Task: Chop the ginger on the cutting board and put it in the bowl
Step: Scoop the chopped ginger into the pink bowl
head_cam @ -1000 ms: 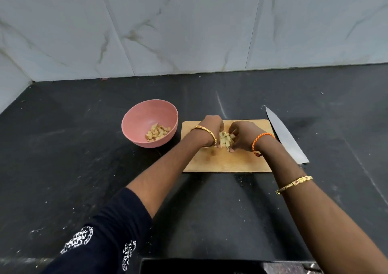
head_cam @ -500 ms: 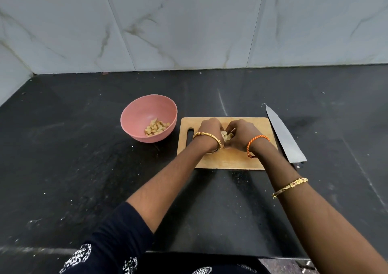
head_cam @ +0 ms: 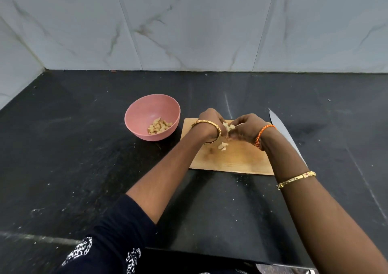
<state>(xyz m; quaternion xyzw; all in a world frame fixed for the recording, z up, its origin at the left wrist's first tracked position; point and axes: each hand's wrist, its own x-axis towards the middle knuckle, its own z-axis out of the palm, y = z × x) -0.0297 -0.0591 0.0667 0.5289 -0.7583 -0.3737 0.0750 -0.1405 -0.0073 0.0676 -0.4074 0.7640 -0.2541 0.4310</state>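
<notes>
On the black counter lies a wooden cutting board point(head_cam: 237, 160). Above its far half my left hand point(head_cam: 207, 124) and my right hand point(head_cam: 245, 129) are cupped together, holding a small heap of chopped ginger pieces point(head_cam: 228, 126) between their curled fingers. A few loose ginger bits point(head_cam: 222, 146) lie on the board just below the hands. Left of the board stands a pink bowl point(head_cam: 134, 118) with several ginger chunks point(head_cam: 159, 125) at its bottom.
A large knife point(head_cam: 279, 127) lies on the counter along the board's right side, blade pointing away, partly hidden by my right forearm. A marble-tiled wall closes the back and left. The counter's front edge runs near the bottom of the view.
Both hands have gathered the ginger pile and lifted it slightly off the board. A few pieces are left behind on the wood. The camera has tilted a little.
</notes>
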